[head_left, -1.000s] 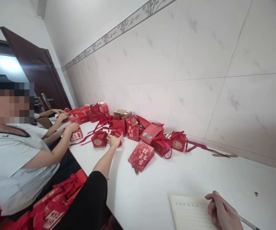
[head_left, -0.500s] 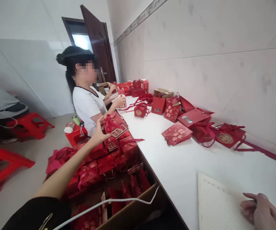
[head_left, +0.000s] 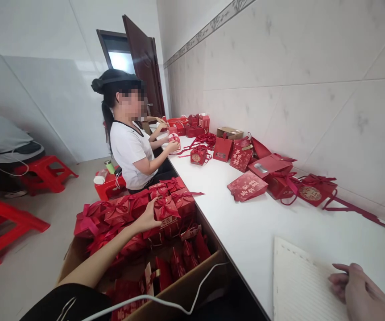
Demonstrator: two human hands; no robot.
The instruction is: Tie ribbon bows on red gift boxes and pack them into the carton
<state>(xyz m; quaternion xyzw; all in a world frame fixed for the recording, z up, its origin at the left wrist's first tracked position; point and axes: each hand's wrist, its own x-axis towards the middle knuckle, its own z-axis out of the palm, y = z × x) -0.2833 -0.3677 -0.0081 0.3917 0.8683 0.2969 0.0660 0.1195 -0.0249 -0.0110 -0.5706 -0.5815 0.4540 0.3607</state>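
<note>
My left hand (head_left: 149, 218) reaches down beside the table and grips a small red gift box with a ribbon bow (head_left: 165, 210). It sets the box on top of a heap of like boxes in a cardboard carton (head_left: 185, 290). My right hand (head_left: 354, 292) rests at the lower right on an open lined notebook (head_left: 299, 285), fingers curled round a pen (head_left: 384, 299).
A white table (head_left: 246, 223) runs along the tiled wall. Red gift bags and boxes (head_left: 247, 186) lie along its far side. A person in a white shirt (head_left: 128, 147) sits at the table's left, holding a box. Red stools (head_left: 1, 227) stand on the floor.
My left hand carried the red box from the table down to the carton and now lowers it onto the pile. The view swung left. My right hand stayed on the notebook.
</note>
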